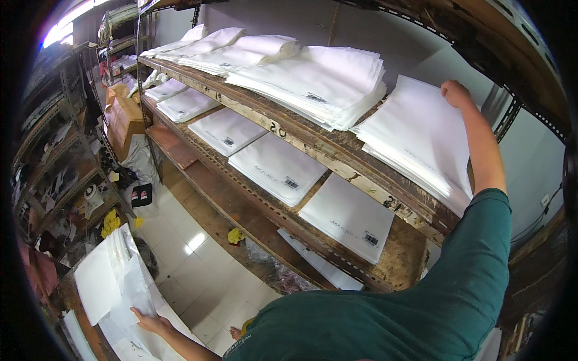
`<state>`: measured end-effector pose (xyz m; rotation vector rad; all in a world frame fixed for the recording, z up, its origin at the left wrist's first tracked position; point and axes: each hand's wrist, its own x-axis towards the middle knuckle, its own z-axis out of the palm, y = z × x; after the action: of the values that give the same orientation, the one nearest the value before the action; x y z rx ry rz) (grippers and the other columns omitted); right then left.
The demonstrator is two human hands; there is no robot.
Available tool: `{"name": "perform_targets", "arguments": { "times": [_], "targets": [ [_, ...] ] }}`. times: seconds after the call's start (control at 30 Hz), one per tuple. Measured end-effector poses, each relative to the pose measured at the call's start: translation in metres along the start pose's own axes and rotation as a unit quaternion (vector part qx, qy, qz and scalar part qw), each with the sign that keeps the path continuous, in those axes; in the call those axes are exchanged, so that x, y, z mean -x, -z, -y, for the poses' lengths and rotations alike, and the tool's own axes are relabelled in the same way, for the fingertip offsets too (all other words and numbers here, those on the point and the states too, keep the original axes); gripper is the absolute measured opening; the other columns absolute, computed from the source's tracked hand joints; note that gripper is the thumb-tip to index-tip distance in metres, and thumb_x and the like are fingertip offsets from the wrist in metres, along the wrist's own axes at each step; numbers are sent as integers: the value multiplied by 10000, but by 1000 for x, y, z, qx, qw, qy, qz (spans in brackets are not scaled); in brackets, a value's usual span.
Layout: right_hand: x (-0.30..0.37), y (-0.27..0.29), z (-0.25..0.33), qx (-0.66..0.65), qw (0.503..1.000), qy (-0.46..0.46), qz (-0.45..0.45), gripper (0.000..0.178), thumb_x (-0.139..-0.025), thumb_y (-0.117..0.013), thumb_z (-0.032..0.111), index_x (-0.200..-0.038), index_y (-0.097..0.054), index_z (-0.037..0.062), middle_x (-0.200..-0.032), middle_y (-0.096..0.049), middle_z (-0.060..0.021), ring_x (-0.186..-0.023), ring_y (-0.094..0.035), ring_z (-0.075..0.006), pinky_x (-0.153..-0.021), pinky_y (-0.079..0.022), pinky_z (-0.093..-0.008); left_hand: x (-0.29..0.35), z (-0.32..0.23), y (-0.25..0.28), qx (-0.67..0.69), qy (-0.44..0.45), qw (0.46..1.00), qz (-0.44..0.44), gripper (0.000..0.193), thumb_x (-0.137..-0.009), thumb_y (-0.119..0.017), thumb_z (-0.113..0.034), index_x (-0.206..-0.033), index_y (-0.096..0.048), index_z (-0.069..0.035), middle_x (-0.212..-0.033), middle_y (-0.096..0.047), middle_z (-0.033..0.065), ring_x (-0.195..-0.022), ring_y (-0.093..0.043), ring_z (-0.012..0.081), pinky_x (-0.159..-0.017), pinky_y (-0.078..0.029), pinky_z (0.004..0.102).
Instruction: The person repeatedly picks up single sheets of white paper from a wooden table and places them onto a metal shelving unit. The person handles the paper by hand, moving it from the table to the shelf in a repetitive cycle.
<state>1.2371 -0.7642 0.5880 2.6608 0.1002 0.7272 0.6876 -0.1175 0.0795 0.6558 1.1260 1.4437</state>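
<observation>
My right hand (456, 94) reaches up to the right end of the top shelf. Its fingers are closed at the far edge of a stack of large white sheets (415, 129), whose upper sheet slopes up toward the hand. At the lower left, my left hand (150, 323) is closed on the edge of a thin, slightly see-through white sheet (129, 289). That sheet lies over a pile of white sheets (99, 283) on a low surface; the fingers beneath it are hidden. Beside the right-hand stack lies a thicker stack of white sheets (313, 78) with curled far edges.
The wooden shelf edge (283, 129) runs diagonally before me. The shelf below holds several white stacks, one (349, 216) near its right end. A cluttered metal rack (54, 144) and a cardboard box (123, 120) stand left. White floor tiles (198, 271) show between.
</observation>
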Motion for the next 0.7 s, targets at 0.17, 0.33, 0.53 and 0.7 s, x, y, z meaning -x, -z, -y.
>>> {"name": "perform_targets", "arguments": {
  "times": [0.17,0.33,0.53,0.7],
  "targets": [
    [4,-15,0,-38,999,25,7,185,-725,-461,-27,-779,-598,85,-925,-599,-123,-906,-563,-293,-770,-454,-362,36,-15,-34,28,-4,1000,-7,641,-838,-591,-383,-1135,-436,162,-1200,-462,225,-1077,-477,290,-948,-372,392],
    [-5,-39,-19,-50,998,32,10,130,-742,-527,50,-831,-612,92,-958,-603,-140,-948,-567,-305,-808,-446,-386,64,-31,-62,41,6,999,22,709,-831,-601,-386,-1219,-351,152,-1258,-417,226,-1113,-453,292,-971,-352,383],
    [-2,-23,-12,-32,999,27,-1,259,-661,-495,-48,-864,-588,83,-1033,-577,-112,-1018,-523,-282,-864,-421,-359,99,-32,-91,58,54,993,89,762,-839,-576,-423,-1282,-285,125,-1301,-383,212,-1129,-443,301,-991,-331,384],
    [-8,54,78,-129,970,194,-71,281,-657,-476,-22,-918,-561,37,-940,-585,-100,-922,-547,-269,-803,-436,-350,94,-19,-99,124,82,964,220,684,-878,-512,-426,-1288,-316,85,-1268,-427,202,-1124,-462,299,-982,-356,394]
  ]
}}
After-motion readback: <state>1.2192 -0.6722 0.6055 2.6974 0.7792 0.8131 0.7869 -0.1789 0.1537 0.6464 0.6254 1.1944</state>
